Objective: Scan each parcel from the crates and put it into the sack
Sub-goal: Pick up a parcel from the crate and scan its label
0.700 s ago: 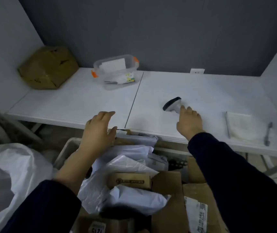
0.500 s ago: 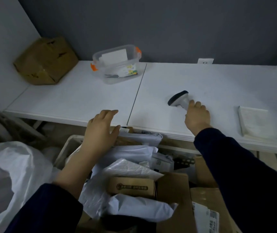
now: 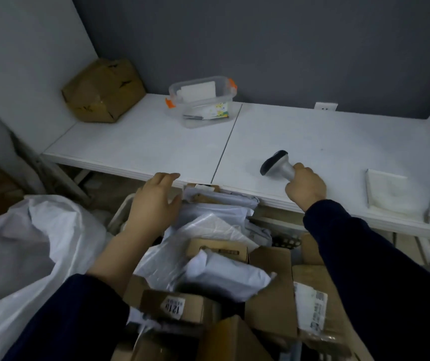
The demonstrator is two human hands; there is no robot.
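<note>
With the scanner point(image 3: 276, 165) gripped by the right hand point(image 3: 305, 186) at three o'clock and the left hand point(image 3: 154, 201) spread open, a slippery bag point(image 3: 219, 211) could be dropped.

Couldn't read the blurred label point(image 3: 310, 310); lost the sack point(image 3: 21, 256) past the left edge, the scanner point(image 3: 276, 165) handle inside the right hand point(image 3: 306, 187).

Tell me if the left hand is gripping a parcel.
No, the left hand is spread open over the white mailer bags, fingers straight and curled round nothing.
</note>
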